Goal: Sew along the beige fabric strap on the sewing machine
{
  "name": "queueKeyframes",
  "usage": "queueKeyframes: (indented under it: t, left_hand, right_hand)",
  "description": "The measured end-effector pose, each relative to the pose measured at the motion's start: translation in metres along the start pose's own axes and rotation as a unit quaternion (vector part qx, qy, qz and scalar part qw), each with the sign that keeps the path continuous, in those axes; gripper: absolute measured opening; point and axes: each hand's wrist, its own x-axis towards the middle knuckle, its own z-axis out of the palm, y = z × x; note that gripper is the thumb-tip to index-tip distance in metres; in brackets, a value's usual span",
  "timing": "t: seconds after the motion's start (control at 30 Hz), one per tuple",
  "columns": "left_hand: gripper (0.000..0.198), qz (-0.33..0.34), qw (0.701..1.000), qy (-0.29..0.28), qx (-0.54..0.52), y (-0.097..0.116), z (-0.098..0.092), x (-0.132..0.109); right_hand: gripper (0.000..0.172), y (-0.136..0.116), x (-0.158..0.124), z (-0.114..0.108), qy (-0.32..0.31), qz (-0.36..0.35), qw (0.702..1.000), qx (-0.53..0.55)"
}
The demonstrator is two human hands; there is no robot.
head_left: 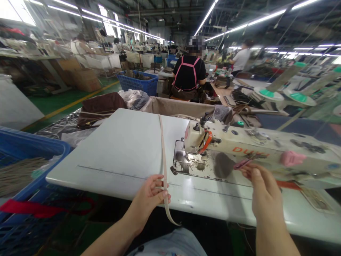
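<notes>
A long, narrow beige strip (163,149) runs from the far edge of the white table (114,142) down over its front edge, where its end curls. My left hand (154,193) pinches the strip near the front edge. My right hand (259,181) is at the right, in front of the sewing machine (255,145), with its fingers closed on a small pinkish tool (243,163) that looks like thread snips. The machine's needle area and metal plate (197,161) lie between the strip and my right hand.
A blue basket (50,145) with strips stands at the left, a red band across its side. Behind the table are a fabric-lined bin (176,106) and brown cloth (103,105). A pink block (293,158) sits on the machine. A person (189,71) sits farther back.
</notes>
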Motion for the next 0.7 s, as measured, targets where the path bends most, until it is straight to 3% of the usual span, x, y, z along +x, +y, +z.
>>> queueKeyframes:
  t: [0.13, 0.27, 0.4, 0.47, 0.53, 0.6, 0.7]
  left_hand:
    - [0.061, -0.048, 0.998, -0.016, -0.032, 0.005, -0.001, 0.003]
    - [0.059, -0.051, 0.998, -0.003, -0.041, 0.006, 0.001, 0.005]
    - [0.062, -0.049, 0.998, 0.011, -0.041, 0.004, 0.002, 0.008]
    - [0.062, -0.047, 0.998, 0.015, -0.039, 0.003, 0.001, 0.008]
    - [0.062, -0.047, 0.998, 0.016, -0.037, 0.003, 0.000, 0.008]
    - [0.064, -0.048, 0.998, 0.014, -0.035, 0.003, -0.001, 0.007]
    - [0.069, -0.049, 0.998, 0.015, -0.031, 0.005, -0.002, 0.007]
  right_hand:
    - [0.068, -0.011, 0.010, 0.006, 0.034, 0.033, 0.998, -0.039]
    - [0.067, -0.014, 0.006, 0.016, 0.056, 0.065, 0.996, 0.019]
    - [0.057, -0.005, -0.011, 0.023, 0.082, 0.083, 0.993, 0.026]
    - [0.054, 0.002, -0.031, 0.028, 0.065, 0.109, 0.990, 0.058]
    - [0.056, 0.007, -0.055, 0.037, -0.003, 0.148, 0.984, 0.096]
    - [0.051, 0.006, -0.080, 0.047, -0.136, 0.178, 0.968, 0.114]
    - [0.045, -0.005, -0.106, 0.065, -0.268, 0.162, 0.947, 0.071]
